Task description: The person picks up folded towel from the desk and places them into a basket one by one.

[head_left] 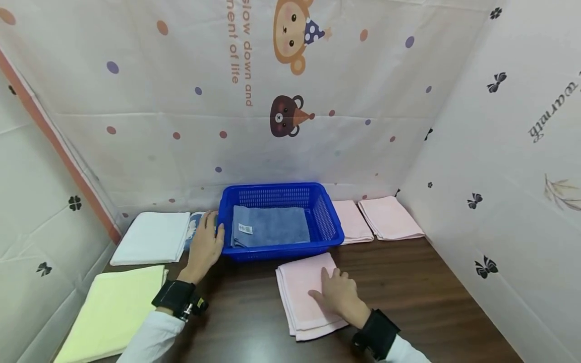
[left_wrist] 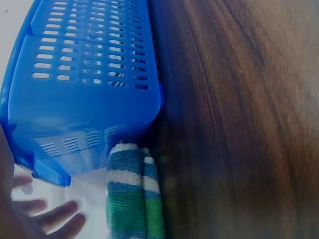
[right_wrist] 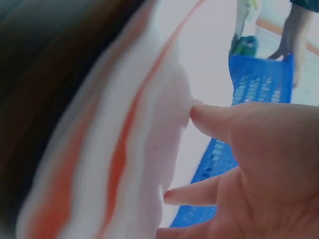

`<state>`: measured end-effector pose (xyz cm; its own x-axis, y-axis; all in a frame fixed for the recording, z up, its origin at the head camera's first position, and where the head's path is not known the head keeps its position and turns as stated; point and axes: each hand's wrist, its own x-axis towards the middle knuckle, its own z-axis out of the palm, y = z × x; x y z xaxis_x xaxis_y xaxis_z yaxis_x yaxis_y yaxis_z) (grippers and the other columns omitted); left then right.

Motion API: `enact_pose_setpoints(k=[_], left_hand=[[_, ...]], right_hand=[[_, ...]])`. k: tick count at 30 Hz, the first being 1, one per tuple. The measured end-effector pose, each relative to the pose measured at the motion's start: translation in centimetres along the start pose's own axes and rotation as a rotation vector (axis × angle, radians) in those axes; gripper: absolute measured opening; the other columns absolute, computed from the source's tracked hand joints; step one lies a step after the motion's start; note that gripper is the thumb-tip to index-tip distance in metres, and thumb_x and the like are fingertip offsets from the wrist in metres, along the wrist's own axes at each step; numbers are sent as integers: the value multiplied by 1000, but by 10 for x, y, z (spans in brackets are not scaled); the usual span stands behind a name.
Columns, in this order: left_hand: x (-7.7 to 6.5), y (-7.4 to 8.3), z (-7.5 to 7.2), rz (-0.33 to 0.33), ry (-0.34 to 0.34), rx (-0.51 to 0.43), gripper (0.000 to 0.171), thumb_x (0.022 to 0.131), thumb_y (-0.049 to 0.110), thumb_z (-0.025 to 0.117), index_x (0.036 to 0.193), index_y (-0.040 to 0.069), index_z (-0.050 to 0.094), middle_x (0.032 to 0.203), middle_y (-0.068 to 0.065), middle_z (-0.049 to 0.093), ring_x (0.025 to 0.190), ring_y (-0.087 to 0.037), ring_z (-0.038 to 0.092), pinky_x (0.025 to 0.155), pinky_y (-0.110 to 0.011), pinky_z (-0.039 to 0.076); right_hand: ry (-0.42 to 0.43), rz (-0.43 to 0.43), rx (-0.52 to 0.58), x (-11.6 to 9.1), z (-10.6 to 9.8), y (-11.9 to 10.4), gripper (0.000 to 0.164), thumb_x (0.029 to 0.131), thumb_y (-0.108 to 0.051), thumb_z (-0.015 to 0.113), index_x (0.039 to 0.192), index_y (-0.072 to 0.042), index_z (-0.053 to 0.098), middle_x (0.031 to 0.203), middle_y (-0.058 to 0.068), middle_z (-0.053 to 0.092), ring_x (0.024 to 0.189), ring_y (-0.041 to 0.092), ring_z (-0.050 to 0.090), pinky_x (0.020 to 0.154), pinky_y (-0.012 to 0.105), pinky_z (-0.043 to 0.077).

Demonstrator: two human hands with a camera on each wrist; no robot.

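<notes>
A blue plastic basket (head_left: 272, 254) stands on the dark table with a folded grey-blue towel (head_left: 277, 227) inside it. My left hand (head_left: 206, 247) is at the basket's left side, its fingers extended over a small blue patterned towel (head_left: 193, 228). In the left wrist view, the fingers (left_wrist: 55, 216) are spread beyond the basket's corner, and a striped green and blue towel edge (left_wrist: 127, 189) lies beside it. My right hand (head_left: 339, 295) rests on a folded pink towel (head_left: 301, 297) in front of the basket, fingers spread and thumb out. Nothing is pinched there.
To the left lie a folded white towel (head_left: 152, 237) and a large pale yellow towel (head_left: 113, 307). Right of the basket are two more folded pink towels, one partly behind it (head_left: 351, 222) and one in the corner (head_left: 390, 217). Printed cloth walls (head_left: 181, 151) enclose the table.
</notes>
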<state>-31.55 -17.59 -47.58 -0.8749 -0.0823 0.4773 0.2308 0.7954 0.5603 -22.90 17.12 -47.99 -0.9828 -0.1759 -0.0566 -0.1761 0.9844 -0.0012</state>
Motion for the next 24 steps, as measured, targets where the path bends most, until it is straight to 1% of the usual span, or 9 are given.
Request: enact_pose_setpoints(k=[3, 5, 8, 10, 13, 16, 19, 21, 24], left_hand=[[-5, 5, -7, -42, 150, -71, 42, 109, 22, 45, 140, -6, 48, 136, -27, 50, 111, -42, 58, 87, -55, 51], [-15, 12, -14, -54, 214, -136, 35, 108, 20, 49, 131, -5, 55, 119, -22, 59, 93, -32, 61, 76, -43, 50], [-37, 22, -27, -58, 197, -227, 19, 103, 12, 56, 113, -1, 66, 90, -11, 67, 67, -15, 55, 61, -26, 42], [-55, 30, -31, -71, 133, -266, 10, 99, 5, 61, 103, 2, 69, 75, -6, 67, 57, -6, 49, 53, -21, 39], [-78, 41, -28, -136, -35, -286, 9, 96, 4, 64, 103, 6, 69, 71, -1, 66, 52, -1, 46, 50, -20, 38], [-92, 52, -17, -182, -250, -197, 18, 96, 13, 67, 113, 7, 69, 73, 2, 64, 56, -3, 49, 52, -23, 40], [-98, 57, -2, -148, -435, -71, 33, 96, 24, 68, 121, 3, 67, 77, 3, 63, 63, -9, 54, 55, -28, 44], [-101, 57, 7, -115, -495, -32, 42, 95, 26, 69, 125, -1, 64, 86, -2, 65, 75, -16, 60, 62, -35, 51], [-106, 56, 14, -77, -514, -64, 52, 94, 25, 70, 133, -6, 58, 111, -15, 68, 103, -31, 64, 84, -50, 55]], right_hand=[[-7, -42, 149, 1, -5, -4, 70, 94, -47, 68, 142, 2, 54, 118, 33, 62, 98, 48, 64, 70, 59, 56], [-1, -58, 271, -1, -7, -1, 65, 96, -37, 67, 144, 4, 50, 120, 35, 61, 99, 50, 65, 72, 61, 55], [-16, -65, 435, -6, -7, 8, 59, 99, -23, 65, 145, 9, 46, 125, 36, 61, 107, 51, 65, 83, 64, 55], [-62, -59, 526, -9, -5, 16, 57, 99, -16, 65, 143, 14, 46, 130, 36, 60, 114, 46, 65, 91, 61, 54], [-153, -39, 672, -13, -1, 26, 54, 97, -7, 65, 141, 18, 46, 129, 35, 62, 100, 36, 71, 78, 54, 60], [-219, -44, 795, -13, 4, 30, 57, 94, -2, 67, 142, 20, 42, 112, 30, 68, 76, 25, 71, 53, 41, 59], [-262, -48, 864, -9, 6, 28, 61, 93, -3, 70, 141, 20, 41, 94, 19, 68, 67, 20, 69, 49, 36, 59], [-286, -38, 885, -5, 7, 25, 63, 92, -5, 72, 141, 20, 42, 91, 14, 66, 66, 19, 68, 51, 36, 59], [-288, -45, 914, 1, 8, 17, 65, 90, -5, 74, 140, 21, 42, 88, 12, 64, 65, 18, 67, 52, 37, 60]])
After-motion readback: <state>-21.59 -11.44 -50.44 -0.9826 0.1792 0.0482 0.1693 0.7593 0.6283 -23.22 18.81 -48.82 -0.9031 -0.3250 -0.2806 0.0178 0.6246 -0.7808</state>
